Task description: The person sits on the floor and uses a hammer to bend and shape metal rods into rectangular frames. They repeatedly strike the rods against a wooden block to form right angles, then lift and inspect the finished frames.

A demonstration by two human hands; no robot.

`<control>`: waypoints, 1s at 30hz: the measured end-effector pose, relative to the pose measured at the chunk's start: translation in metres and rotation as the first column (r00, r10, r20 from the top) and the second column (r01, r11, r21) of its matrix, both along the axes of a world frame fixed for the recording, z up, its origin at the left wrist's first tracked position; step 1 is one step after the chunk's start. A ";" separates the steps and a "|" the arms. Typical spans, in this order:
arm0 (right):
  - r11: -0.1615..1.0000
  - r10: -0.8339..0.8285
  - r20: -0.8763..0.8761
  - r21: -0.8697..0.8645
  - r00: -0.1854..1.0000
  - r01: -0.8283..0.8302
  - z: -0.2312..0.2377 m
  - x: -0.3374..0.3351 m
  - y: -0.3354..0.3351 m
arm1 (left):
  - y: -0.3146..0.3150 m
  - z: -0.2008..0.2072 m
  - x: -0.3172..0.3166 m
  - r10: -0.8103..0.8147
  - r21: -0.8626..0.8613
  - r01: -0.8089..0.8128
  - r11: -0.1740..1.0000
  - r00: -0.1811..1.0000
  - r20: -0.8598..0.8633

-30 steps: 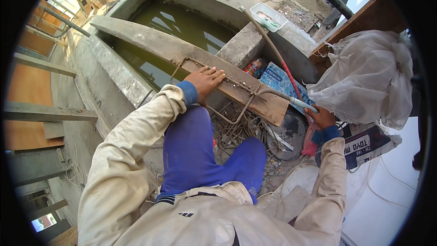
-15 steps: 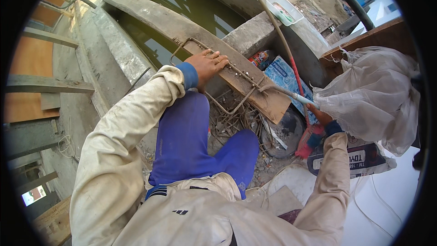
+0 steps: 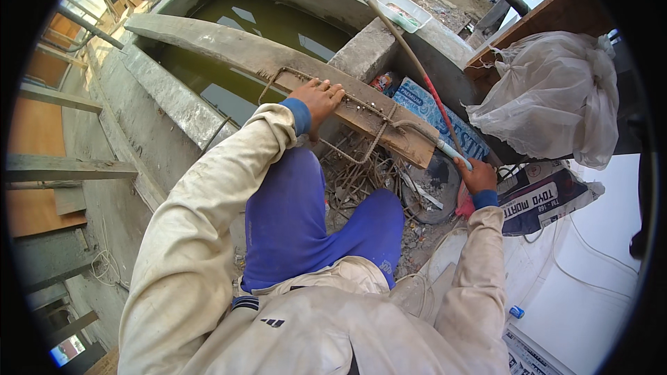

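Note:
A rusty steel rod [image 3: 376, 141], bent into a roughly rectangular frame, lies across a nail-studded wooden plank [image 3: 410, 151]. My left hand [image 3: 318, 105] rests over the rod and plank near the middle, fingers pressing down from above and thumb at the near edge. At the plank's right end, a bending bar [image 3: 445, 146] with a pale blue sleeve meets the rod's corner. My right hand [image 3: 479, 177] is closed around that sleeve. Below the plank is a pile of thin rusty rod pieces [image 3: 347, 184].
Behind the plank, a concrete basin [image 3: 174, 82] contains greenish water. A red-and-brown pole [image 3: 415, 59] leans beside a blue printed bag [image 3: 410, 99]. On the right hangs a whitish plastic sack [image 3: 545, 97]; a dark printed bag [image 3: 535, 212] lies below it. A white tray [image 3: 403, 10] sits on the basin wall.
My right hand has swung the bending bar's handle toward me relative to the plank. My left hand stays on the rod. The whole view has shifted slightly.

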State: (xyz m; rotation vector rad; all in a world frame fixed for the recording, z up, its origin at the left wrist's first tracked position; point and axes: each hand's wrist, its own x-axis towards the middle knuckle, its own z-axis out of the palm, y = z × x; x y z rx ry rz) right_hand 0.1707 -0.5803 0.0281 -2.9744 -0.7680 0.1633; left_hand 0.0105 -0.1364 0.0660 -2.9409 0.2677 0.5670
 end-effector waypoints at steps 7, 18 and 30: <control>0.844 -0.535 0.000 0.030 0.845 0.535 0.000 -0.180 0.034 | 0.002 -0.004 -0.003 -0.006 -0.028 0.007 1.000 1.000 0.016; 0.798 0.274 -0.961 0.199 -0.047 0.569 -0.016 -0.082 -0.052 | 0.007 -0.008 -0.005 0.008 -0.063 -0.006 0.998 0.999 0.038; 0.315 0.151 -0.987 -0.009 -0.059 0.949 -0.020 -0.252 0.043 | 0.008 -0.011 -0.004 -0.029 -0.064 0.035 0.997 0.995 0.091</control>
